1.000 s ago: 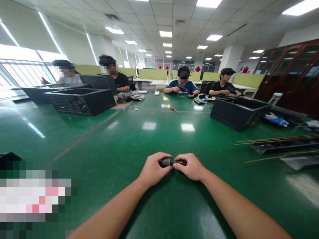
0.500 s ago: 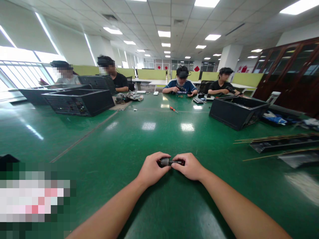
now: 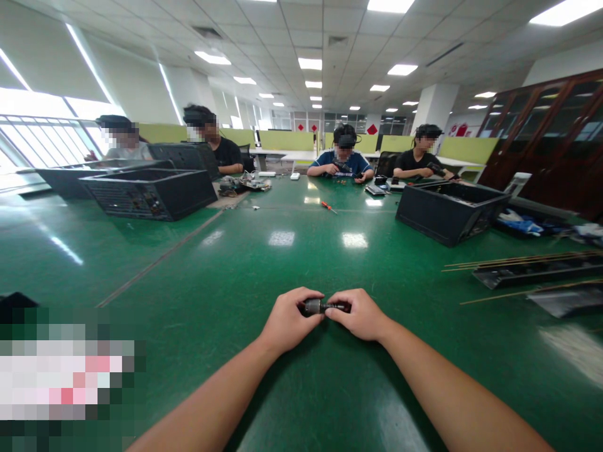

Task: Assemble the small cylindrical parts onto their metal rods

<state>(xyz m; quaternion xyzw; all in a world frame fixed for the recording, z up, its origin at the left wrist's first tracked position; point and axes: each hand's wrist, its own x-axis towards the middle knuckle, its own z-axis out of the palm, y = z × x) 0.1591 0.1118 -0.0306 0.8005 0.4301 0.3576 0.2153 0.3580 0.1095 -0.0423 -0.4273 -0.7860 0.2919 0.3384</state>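
Observation:
Near the front of the green table (image 3: 226,270), a small dark metal cylindrical part (image 3: 313,306) lies level between both hands. My left hand (image 3: 293,319) grips its thicker, greyish end, with thumb and fingers around it. My right hand (image 3: 357,314) pinches the thinner, darker end, which looks ridged near the middle. The fingertips of the two hands almost meet. The palms hide parts of both ends.
Black computer cases (image 3: 151,191) stand at the left, another case (image 3: 450,210) at the right. An orange screwdriver (image 3: 326,206) lies further back. Thin rods (image 3: 513,260) and metal trays are at the right. Several people sit across the table, one in a blue shirt (image 3: 342,166).

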